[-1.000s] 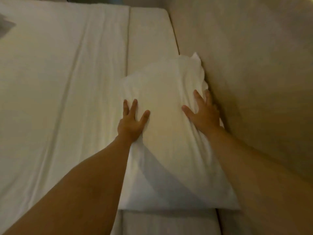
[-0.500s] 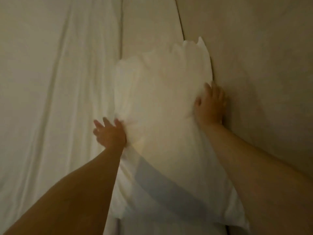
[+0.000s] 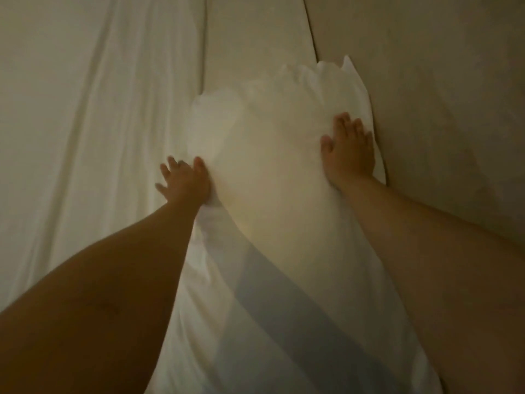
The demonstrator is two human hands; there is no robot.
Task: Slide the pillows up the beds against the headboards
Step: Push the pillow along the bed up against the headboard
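White pillow lies lengthwise on the bed, long right edge touching the beige headboard w/ its far corner poking up vs. the panel. Far end of the pillow looks puffed and crumpled; near end runs out of view at bottom of frame betw. the two forearms. Grey shadow band crosses the near half of the pillow.

Left hand sits at the pillow's left edge, roughly mid-length: fingers spread, palm side pressed vs. the pillow's side, one finger right along the fabric, the others fanned out over the sheet left of the pillow. Not gripping any fabric as far as can be seen; blurred, so fine contact can't be told.

Right hand lies flat on top of the pillow near its right edge, just beside the headboard; fingers extended, close together, pointing toward the pillow's far end, thumb out to the left. Palm down, nothing pinched.

Left of the pillow: wrinkled white sheet w/ long folds running away from camera. Beyond the pillow's far end: a smoother mattress strip, a seam parting it from the sheet. Light is dim, whole frame soft.
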